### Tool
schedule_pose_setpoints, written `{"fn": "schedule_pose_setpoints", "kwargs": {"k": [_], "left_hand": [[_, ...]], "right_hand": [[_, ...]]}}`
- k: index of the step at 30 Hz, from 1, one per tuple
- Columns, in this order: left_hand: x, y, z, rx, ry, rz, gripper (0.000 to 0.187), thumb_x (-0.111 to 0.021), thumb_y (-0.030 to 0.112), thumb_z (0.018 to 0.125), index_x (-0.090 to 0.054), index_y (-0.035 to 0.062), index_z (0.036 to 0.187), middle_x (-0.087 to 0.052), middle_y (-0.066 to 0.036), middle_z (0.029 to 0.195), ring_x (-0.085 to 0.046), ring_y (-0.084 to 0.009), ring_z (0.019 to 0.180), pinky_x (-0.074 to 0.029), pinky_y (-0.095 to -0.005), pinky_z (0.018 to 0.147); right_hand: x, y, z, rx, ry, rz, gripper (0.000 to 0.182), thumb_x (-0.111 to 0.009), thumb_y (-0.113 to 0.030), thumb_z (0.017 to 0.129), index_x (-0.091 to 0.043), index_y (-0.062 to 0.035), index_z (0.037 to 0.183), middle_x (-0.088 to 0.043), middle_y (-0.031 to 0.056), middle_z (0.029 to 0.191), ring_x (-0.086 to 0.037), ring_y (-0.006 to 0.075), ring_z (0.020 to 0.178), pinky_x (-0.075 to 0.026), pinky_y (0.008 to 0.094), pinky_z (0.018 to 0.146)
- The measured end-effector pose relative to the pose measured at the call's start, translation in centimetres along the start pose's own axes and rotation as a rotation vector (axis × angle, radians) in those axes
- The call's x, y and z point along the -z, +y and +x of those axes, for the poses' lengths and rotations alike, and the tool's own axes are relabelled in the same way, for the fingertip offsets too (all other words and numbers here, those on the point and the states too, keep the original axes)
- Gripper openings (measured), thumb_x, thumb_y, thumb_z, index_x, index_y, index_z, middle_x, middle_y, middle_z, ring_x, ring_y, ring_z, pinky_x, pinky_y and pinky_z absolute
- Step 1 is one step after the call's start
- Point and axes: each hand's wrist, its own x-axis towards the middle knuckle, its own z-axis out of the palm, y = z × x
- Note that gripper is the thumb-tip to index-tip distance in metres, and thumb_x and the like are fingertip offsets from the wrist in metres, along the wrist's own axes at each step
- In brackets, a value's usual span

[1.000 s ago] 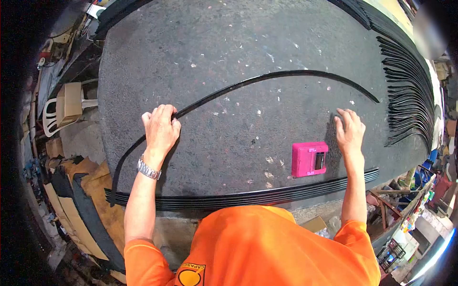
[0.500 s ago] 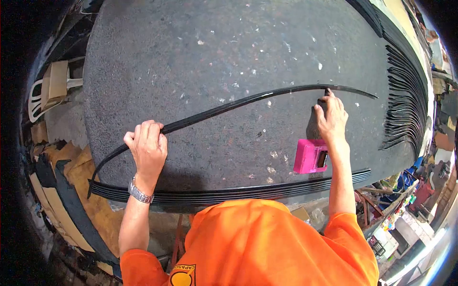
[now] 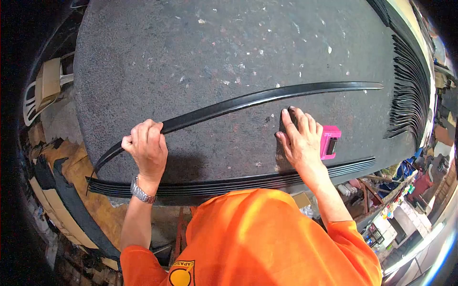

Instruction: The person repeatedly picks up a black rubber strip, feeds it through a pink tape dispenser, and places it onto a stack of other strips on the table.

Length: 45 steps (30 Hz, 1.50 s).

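A long black strip (image 3: pixel 229 106), rubber-like and glossy along one edge, curves across the dark table. My left hand (image 3: pixel 147 145) is closed around it near its left end, which bends down toward the table's front edge. Below the strip and apart from it, my right hand (image 3: pixel 301 138) is over the table with fingers spread, holding nothing. Just right of that hand sits a small pink box (image 3: pixel 328 135) with a dark piece in its recess. Several similar strips (image 3: pixel 214 187) lie side by side along the near edge, partly hidden under my forearms.
Many black strips (image 3: pixel 412 90) fan out along the right edge of the worn, speckled table (image 3: pixel 191 57). A white chair (image 3: pixel 30 102) with a cardboard box (image 3: pixel 48 82) stands at the left. Cardboard and scraps lie below; clutter fills the lower right.
My right hand has come off the strip and moved left and toward me, its fingers spreading. The strip has turned to show a broader face. My left hand keeps its grip.
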Motion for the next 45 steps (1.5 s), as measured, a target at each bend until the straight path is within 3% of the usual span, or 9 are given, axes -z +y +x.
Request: {"fn": "schedule_pose_setpoints", "kwargs": {"k": [5,10,17,22,31,39,45], "left_hand": [[-0.7,-0.1,-0.4,-0.017,0.026,0.024,0.034,-0.07,0.006,0.081,-0.063,0.0163,0.112,-0.064,-0.001,0.116,-0.06,-0.0229,0.11,-0.032,-0.0428,0.094],[-0.7,-0.1,-0.5,0.0,0.023,0.022,0.035,-0.071,0.006,0.08,-0.064,0.0177,0.112,-0.063,0.0,0.116,-0.059,-0.0229,0.112,-0.032,-0.0434,0.095],[-1.2,-0.2,-1.1,0.02,0.033,0.04,0.036,-0.072,0.007,0.079,-0.066,0.0187,0.112,-0.062,0.001,0.12,-0.058,-0.0216,0.115,-0.032,-0.0445,0.097],[-1.4,-0.1,-1.2,0.027,0.06,0.047,0.034,-0.072,0.008,0.079,-0.066,0.0194,0.111,-0.062,0.002,0.119,-0.058,-0.0215,0.116,-0.032,-0.0445,0.097],[-1.1,0.1,-0.7,0.063,0.052,0.013,0.028,-0.072,0.006,0.076,-0.069,0.0181,0.101,-0.065,0.004,0.113,-0.06,-0.0185,0.109,-0.032,-0.0408,0.093],[-0.9,0.2,-0.4,0.069,0.08,-0.014,0.028,-0.072,0.004,0.075,-0.069,0.0156,0.1,-0.067,0.0,0.108,-0.063,-0.02,0.103,-0.033,-0.0405,0.09],[-1.1,0.0,-0.7,0.073,0.16,-0.075,0.049,-0.072,0.002,0.076,-0.061,0.0132,0.122,-0.067,-0.002,0.111,-0.064,-0.021,0.103,-0.034,-0.042,0.09]], "right_hand": [[1.5,-0.5,-0.6,0.082,-0.023,0.052,0.052,-0.076,-0.021,0.085,-0.062,-0.0099,0.134,-0.053,0.0127,0.14,-0.05,0.0354,0.124,-0.037,0.049,0.1],[0.1,-1.8,-0.6,0.051,-0.008,0.073,0.039,-0.076,-0.024,0.085,-0.068,-0.0096,0.121,-0.055,0.0108,0.137,-0.051,0.0323,0.121,-0.036,0.0488,0.094],[1.5,-4.6,1.7,0.148,0.007,0.165,0.053,-0.077,-0.026,0.084,-0.063,-0.0127,0.133,-0.052,0.0117,0.141,-0.049,0.0316,0.124,-0.035,0.049,0.095],[0.5,-5.0,3.9,0.136,0.025,0.137,0.062,-0.076,-0.033,0.085,-0.056,-0.0143,0.141,-0.044,0.0138,0.153,-0.042,0.0342,0.137,-0.027,0.0543,0.109],[-0.6,-6.0,5.9,0.201,0.002,0.068,0.057,-0.072,-0.039,0.088,-0.06,-0.0212,0.141,-0.041,0.0154,0.157,-0.038,0.0358,0.141,-0.024,0.0551,0.112],[-0.3,-9.2,4.8,0.338,-0.043,0.214,0.047,-0.073,-0.039,0.087,-0.066,-0.019,0.13,-0.044,0.0105,0.155,-0.04,0.0314,0.14,-0.024,0.0574,0.112],[-0.4,-12.1,5.6,0.333,0.013,0.289,0.055,-0.073,-0.041,0.086,-0.062,-0.0154,0.134,-0.046,0.0111,0.153,-0.041,0.0323,0.14,-0.024,0.0584,0.112]]}}
